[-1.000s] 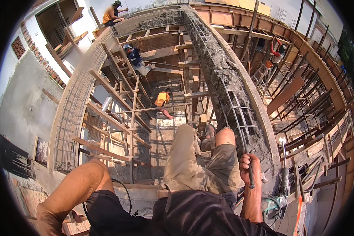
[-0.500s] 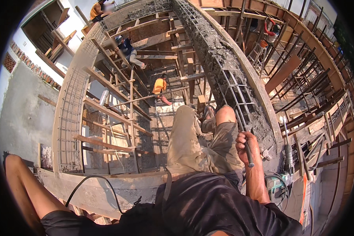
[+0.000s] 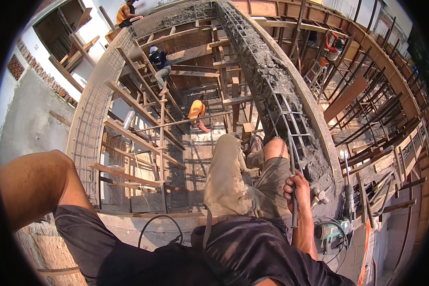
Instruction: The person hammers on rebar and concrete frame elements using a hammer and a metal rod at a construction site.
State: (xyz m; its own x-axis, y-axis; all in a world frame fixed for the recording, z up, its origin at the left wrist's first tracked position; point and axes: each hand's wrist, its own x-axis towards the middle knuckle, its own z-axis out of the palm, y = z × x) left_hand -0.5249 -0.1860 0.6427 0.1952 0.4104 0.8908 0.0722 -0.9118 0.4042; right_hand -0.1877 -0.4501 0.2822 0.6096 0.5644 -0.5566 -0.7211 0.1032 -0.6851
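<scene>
My right hand [image 3: 296, 188] is closed around a long grey metal bar [image 3: 294, 217], just right of my knee. The bar's near end points down toward my body. Its far end runs up beside the exposed rebar [image 3: 291, 113] of the broken concrete beam [image 3: 267, 69]; I cannot tell whether they touch. A hammer [image 3: 321, 195] lies on the concrete right beside this hand. My left arm [image 3: 38, 181] is bent out to the side with its elbow up, and the left hand is out of view.
A green power tool [image 3: 328, 230] with a cable lies right of my forearm. Timber props and crossbars [image 3: 133, 136] fill the deep opening ahead. Co-workers are at the left formwork [image 3: 158, 62], below in an orange shirt [image 3: 196, 110], at top left [image 3: 126, 14] and far right [image 3: 332, 50].
My left elbow has swung up and forward. The bar has turned more upright in my right hand, which has moved slightly down. The co-worker at the left formwork has shifted posture.
</scene>
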